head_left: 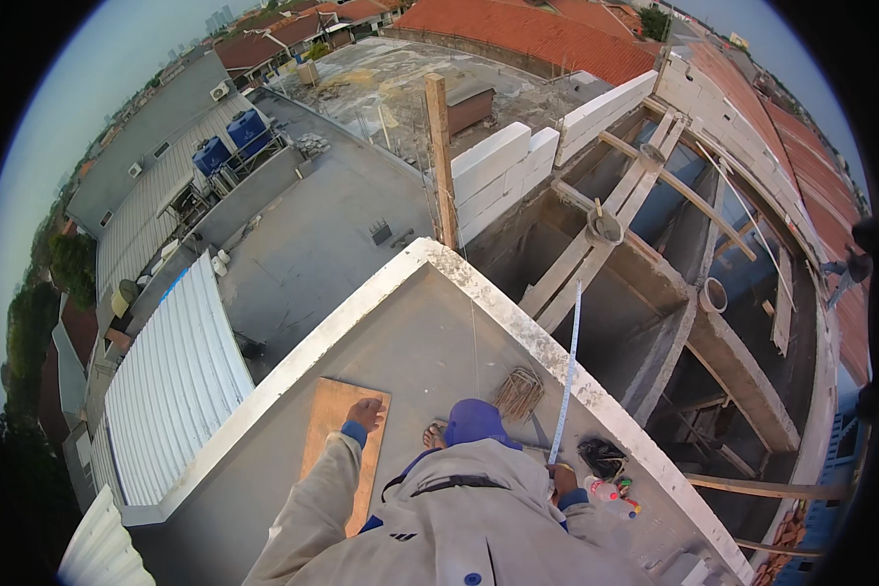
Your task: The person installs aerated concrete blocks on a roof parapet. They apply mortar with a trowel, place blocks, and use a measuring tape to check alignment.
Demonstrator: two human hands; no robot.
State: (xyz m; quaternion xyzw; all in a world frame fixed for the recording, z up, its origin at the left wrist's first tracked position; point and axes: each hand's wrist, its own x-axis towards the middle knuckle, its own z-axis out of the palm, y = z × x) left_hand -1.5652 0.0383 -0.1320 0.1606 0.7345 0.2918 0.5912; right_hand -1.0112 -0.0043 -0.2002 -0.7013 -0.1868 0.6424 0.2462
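My right hand point(563, 479) is closed at the lower end of a tape measure's pale blade point(568, 376). The blade stretches forward across the white-topped parapet point(523, 317), toward the open framework beyond it. Any case is hidden in my hand. At the left, my left hand point(365, 414) is over the upper end of an orange-brown wooden board point(330, 415), fingers loosely bent, with nothing seen in them. Whether it touches the board, I cannot tell. Between my hands a bundle of rusty wire or rods point(520, 394) lies on the grey floor, near my foot point(435, 434).
Plastic bottles point(607, 491) and a black bag point(601, 455) lie right of my right hand. Past the parapet, planks point(596, 254) bearing a bucket point(605, 229) span deep openings between concrete beams. An upright timber post point(439, 161) stands at the parapet's corner.
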